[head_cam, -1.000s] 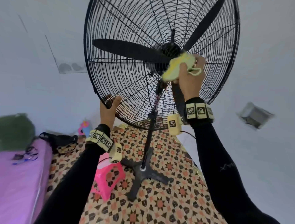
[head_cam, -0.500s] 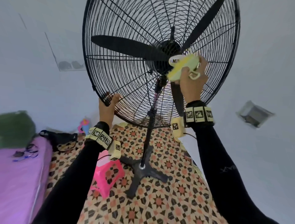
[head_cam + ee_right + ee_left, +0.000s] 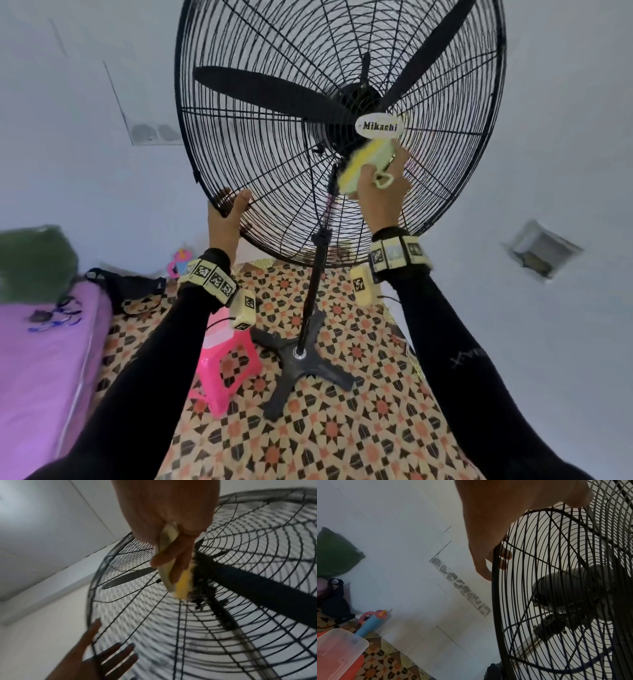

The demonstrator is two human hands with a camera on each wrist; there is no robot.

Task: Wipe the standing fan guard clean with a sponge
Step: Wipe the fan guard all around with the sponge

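We hold the sponge (image 3: 368,161) in our right hand (image 3: 380,195), fingers clamped round it, pressed to the guard (image 3: 239,144) just below the badge (image 3: 378,126) at the hub. A second ago it covered that badge; now it has slid down and the badge shows. Our left hand (image 3: 227,212) still grips the guard's lower left rim, fingers curled behind the wires. We judge the centre wiped, with the outer wires yet to do.
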